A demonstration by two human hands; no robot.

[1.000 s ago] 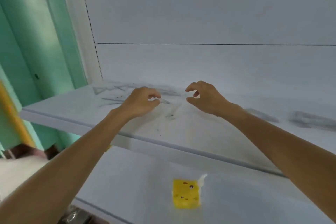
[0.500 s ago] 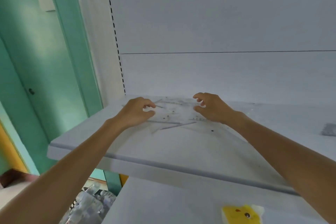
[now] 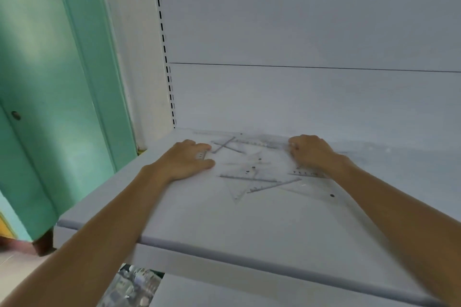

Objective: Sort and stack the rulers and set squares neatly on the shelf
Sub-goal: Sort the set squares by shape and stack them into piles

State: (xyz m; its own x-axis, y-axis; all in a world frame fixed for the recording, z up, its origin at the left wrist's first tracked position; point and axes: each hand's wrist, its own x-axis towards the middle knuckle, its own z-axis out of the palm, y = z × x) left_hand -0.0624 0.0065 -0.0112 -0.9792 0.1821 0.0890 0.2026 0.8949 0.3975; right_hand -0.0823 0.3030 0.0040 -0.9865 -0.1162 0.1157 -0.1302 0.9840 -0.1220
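The 2 hands lay well apart, one at each side of the pile of rulers and set squares spread between them on the white shelf. The left hand had its fingers curled, with the end of a clear ruler pinched between thumb and forefinger. The right hand curled its fingers down onto the pile's far right edge; whether it gripped a piece or only pressed could not be told. The pieces were transparent and overlapped at crossed angles, with grey graduated edges and small dark holes. 1 set square pointed a corner out nearer than both hands.
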